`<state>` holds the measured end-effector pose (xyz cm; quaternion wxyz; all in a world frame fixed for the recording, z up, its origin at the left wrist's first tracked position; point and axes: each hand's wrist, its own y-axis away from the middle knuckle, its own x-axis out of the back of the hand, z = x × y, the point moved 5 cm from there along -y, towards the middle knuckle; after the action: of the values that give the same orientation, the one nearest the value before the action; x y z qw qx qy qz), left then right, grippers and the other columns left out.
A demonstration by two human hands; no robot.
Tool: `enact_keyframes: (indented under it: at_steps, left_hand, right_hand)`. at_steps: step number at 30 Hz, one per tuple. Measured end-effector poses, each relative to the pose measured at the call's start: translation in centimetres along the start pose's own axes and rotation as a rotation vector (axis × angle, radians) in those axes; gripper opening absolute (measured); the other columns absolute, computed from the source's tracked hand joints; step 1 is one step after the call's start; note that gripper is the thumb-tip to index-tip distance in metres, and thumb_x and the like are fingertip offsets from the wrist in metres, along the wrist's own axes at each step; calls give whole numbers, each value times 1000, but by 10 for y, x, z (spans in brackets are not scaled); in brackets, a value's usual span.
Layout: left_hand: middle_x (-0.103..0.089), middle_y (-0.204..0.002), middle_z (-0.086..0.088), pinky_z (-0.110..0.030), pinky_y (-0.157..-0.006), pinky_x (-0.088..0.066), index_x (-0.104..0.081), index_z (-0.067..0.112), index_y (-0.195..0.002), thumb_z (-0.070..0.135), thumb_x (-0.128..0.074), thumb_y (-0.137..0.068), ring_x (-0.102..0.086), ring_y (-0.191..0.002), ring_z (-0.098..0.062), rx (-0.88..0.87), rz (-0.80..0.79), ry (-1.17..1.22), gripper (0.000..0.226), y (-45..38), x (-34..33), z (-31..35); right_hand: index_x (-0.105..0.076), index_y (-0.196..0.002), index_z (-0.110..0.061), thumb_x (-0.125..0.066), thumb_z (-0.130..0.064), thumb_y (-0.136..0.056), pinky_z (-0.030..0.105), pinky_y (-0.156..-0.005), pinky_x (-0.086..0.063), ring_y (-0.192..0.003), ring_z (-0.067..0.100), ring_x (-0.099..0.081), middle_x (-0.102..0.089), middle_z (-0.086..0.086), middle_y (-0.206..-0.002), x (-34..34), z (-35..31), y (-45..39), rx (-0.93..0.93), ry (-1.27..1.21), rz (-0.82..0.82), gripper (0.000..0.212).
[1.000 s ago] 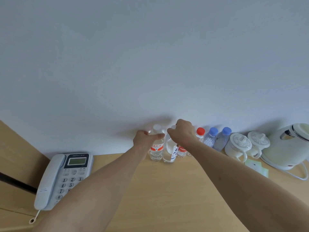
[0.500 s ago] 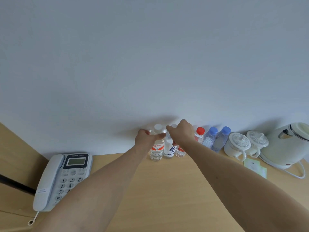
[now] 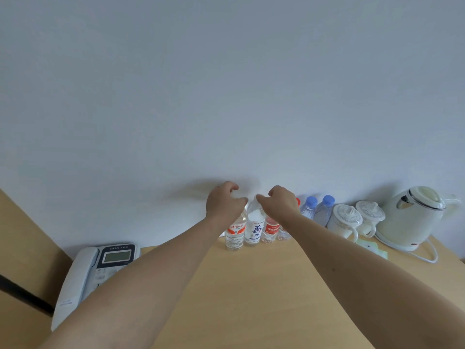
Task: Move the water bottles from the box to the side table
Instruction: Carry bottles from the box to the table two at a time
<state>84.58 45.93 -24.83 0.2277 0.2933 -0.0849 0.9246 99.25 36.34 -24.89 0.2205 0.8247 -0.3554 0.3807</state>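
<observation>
Several water bottles stand in a row against the wall on the wooden side table (image 3: 251, 285). From the left they are a red-labelled bottle (image 3: 236, 234), a white-labelled bottle with blue writing (image 3: 254, 229), another red-labelled bottle (image 3: 271, 229) and two blue-capped bottles (image 3: 317, 210). My left hand (image 3: 222, 204) hovers over the first bottle's top, with its finger and thumb apart around the white cap. My right hand (image 3: 281, 201) is curled over the white-labelled bottle's top and hides the cap. Whether it still grips is unclear. No box is in view.
A grey desk telephone (image 3: 95, 270) lies at the left edge of the table. Right of the bottles are two lidded white cups (image 3: 352, 219), a white electric kettle (image 3: 412, 217) with its cord, and a green paper (image 3: 372, 248). The white wall rises directly behind the row.
The white-labelled bottle went from tilted to upright in the row. Both hands have risen slightly off the caps, and the left hand's fingers have spread.
</observation>
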Motion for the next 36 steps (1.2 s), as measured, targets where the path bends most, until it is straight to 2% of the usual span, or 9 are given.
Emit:
enact_keyframes:
  at_steps: [4,8,11,16,20,24,30,32,36]
  left_hand:
    - [-64,-129,-3,-29,-94,-40,-65,19,-126,32,-72,-90,-55,-122,-23,-191,-69,-143,39,8,-12,34]
    - [-61,-133,-6,-34,-99,-42,-65,18,-127,29,-69,-91,-50,-127,-28,-331,-170,-195,37,28,-52,68]
    - [-64,-123,-8,-39,-96,-47,-68,14,-120,25,-69,-89,-53,-121,-32,-465,-270,-259,33,52,-91,100]
    - [-59,-136,-10,-42,-104,-44,-62,14,-134,34,-70,-87,-47,-130,-33,-644,-426,-319,51,110,-159,162]
    - [-57,-138,-10,-41,-103,-43,-59,17,-134,38,-69,-87,-47,-129,-35,-784,-494,-357,52,168,-216,216]
    - [-53,-143,-8,-42,-107,-42,-53,19,-141,45,-69,-88,-42,-134,-32,-858,-584,-370,60,239,-276,269]
    - [-50,-147,-8,-44,-109,-42,-47,20,-148,47,-66,-91,-41,-137,-31,-978,-704,-370,66,380,-365,350]
    - [-51,-147,-8,-45,-109,-43,-47,21,-149,47,-66,-92,-42,-136,-30,-1011,-737,-348,65,420,-385,371]
    - [-49,-151,-5,-42,-109,-45,-46,23,-150,46,-66,-93,-44,-137,-28,-1093,-827,-280,65,522,-436,412]
  right_hand:
    - [-62,-129,-10,-59,-38,-95,34,-83,-48,-110,27,-62,-68,9,-120,20,12,16,27,68,17,45]
    - [-57,-139,-20,-59,-31,-92,31,-84,-45,-119,27,-58,-63,8,-131,55,53,41,-44,93,64,49]
    - [-53,-142,-21,-60,-29,-91,35,-97,-42,-129,32,-49,-56,10,-138,89,95,65,-126,175,106,53]
    - [-55,-129,-23,-60,-36,-89,42,-92,-47,-124,34,-50,-57,6,-128,150,167,119,-221,227,196,42]
    - [-50,-139,-25,-63,-31,-88,43,-96,-46,-130,34,-42,-52,5,-132,205,230,169,-318,205,298,53]
    - [-45,-142,-26,-62,-37,-90,41,-86,-43,-130,32,-41,-52,4,-133,260,300,226,-417,244,369,56]
    - [-46,-140,-26,-64,-36,-88,46,-99,-44,-130,35,-43,-51,6,-138,346,420,332,-584,255,447,55]
    - [-46,-140,-29,-65,-36,-88,43,-95,-43,-132,33,-42,-50,5,-141,368,451,362,-628,259,476,56]
    - [-37,-150,-35,-70,-43,-87,48,-101,-43,-137,32,-39,-45,3,-151,413,521,442,-771,289,512,71]
